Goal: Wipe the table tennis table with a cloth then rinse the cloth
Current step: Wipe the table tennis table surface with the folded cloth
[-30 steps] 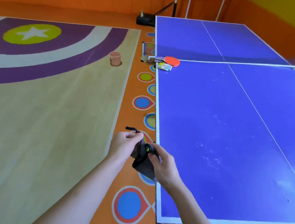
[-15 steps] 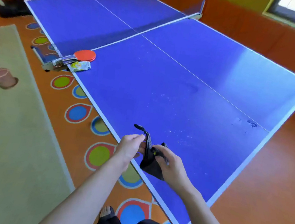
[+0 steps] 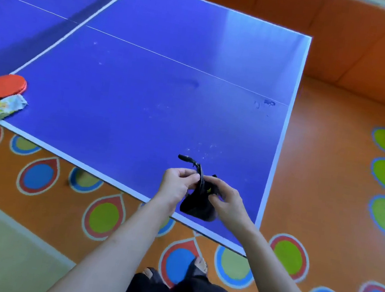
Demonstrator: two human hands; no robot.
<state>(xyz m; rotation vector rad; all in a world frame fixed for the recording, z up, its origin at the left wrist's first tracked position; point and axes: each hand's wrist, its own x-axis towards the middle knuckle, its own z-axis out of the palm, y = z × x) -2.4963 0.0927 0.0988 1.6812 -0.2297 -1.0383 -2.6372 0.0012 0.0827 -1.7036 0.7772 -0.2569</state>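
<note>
Two hands meet low in the middle of the frame. The left hand point(image 3: 177, 183) pinches one dark cloth point(image 3: 196, 204) with curled fingers, and the right hand point(image 3: 224, 200) grips the same cloth from the other side. The cloth is bunched up, with one thin strip sticking up above the fingers. A tiny yellow bit shows on it. The cloth hangs just over the near corner of the blue worktop point(image 3: 144, 94), close to its white edge.

White specks dot the worktop just above the hands, and one dark mark sits near the right edge. One net crosses it at the upper left.

At the left edge of the frame lie two things on the worktop: one red paddle point(image 3: 5, 85) and, touching it, one crumpled pale cloth point(image 3: 6, 106) with yellow on it.

Two bare feet point(image 3: 199, 265) show at the bottom on the orange floor point(image 3: 328, 189), which has many colored drops and three green number circles at the right.
</note>
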